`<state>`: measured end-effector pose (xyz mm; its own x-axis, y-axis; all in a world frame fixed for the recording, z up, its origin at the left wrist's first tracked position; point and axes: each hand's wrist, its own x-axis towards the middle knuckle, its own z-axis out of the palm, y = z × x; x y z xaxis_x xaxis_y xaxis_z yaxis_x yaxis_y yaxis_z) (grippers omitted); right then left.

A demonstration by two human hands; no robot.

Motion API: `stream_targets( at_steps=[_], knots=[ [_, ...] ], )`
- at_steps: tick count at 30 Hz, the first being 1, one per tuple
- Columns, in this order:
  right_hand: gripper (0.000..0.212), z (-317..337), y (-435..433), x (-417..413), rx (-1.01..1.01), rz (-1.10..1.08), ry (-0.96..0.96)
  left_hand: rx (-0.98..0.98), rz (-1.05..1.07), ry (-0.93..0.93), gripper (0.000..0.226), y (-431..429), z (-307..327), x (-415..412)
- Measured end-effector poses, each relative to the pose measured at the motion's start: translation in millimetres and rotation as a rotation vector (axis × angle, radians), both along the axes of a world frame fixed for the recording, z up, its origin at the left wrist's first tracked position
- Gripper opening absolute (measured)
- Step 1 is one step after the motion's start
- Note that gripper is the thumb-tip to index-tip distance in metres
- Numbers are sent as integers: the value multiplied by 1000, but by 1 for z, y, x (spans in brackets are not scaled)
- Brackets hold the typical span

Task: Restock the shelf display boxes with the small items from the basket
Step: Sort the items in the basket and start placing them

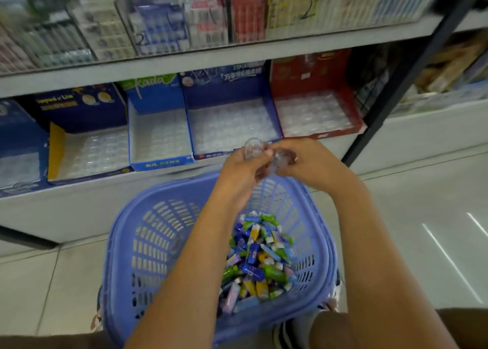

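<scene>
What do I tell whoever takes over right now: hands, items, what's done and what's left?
Left grip: holds a clear capsule piece above the basket.
Right grip: holds a second clear piece, right beside the first.
Basket: in front of the lower shelf, with the small items piled on its right side.
Display boxes: only clear plastic shows inside.
Done: no coloured items visible in any box.
Left: apparently nearly all the restocking.

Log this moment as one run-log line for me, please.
left hand: grips clear cup-shaped piece | right hand: grips clear rounded piece | basket: small items inside, below hands
</scene>
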<state>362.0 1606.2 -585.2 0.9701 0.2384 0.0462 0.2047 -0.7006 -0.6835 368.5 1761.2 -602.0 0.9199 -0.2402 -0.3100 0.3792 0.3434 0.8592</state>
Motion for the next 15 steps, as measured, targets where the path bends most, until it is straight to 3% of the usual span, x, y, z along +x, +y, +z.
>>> stream_targets(
  at_steps=[4, 8, 12, 15],
  knots=[
    [36, 8, -26, 18, 141, -136, 17, 268, 93, -133, 8, -34, 16, 23],
    [29, 8, -59, 60, 225, -299, -76, 516, 36, -299, 15, -57, 18, 43],
    [40, 2, -76, 105, -12, -276, -290, 685, -35, -412, 21, -76, 2, 54],
    [34, 0, -76, 130, -50, -251, -341, 811, -27, -512, 24, -84, -10, 58]
  ],
)
